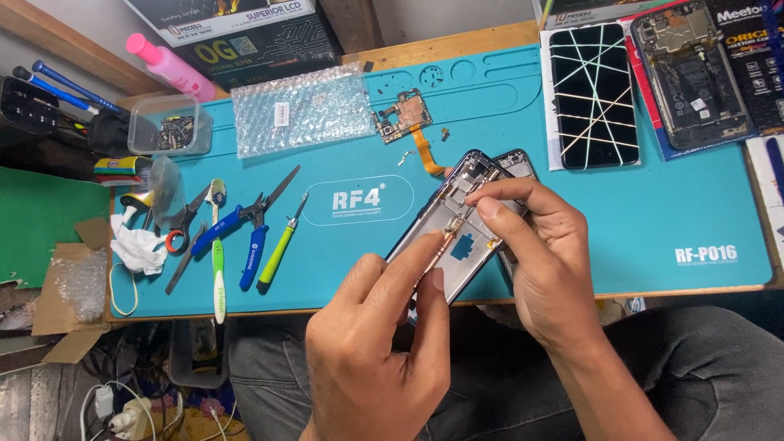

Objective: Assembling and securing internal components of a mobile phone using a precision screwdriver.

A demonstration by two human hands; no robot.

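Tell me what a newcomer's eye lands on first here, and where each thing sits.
First, the two bare hands low at centre: the left hand and right hand work over an opened phone frame at the near edge of the bright teal mat. Next, the black phone screen with crossing pale lines at the mat's far right. At left lie blue-handled pliers beside a green-handled screwdriver.

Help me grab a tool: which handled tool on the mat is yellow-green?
The screwdriver, rightmost of the row; the cutters beside it have blue handles, the scissors red.
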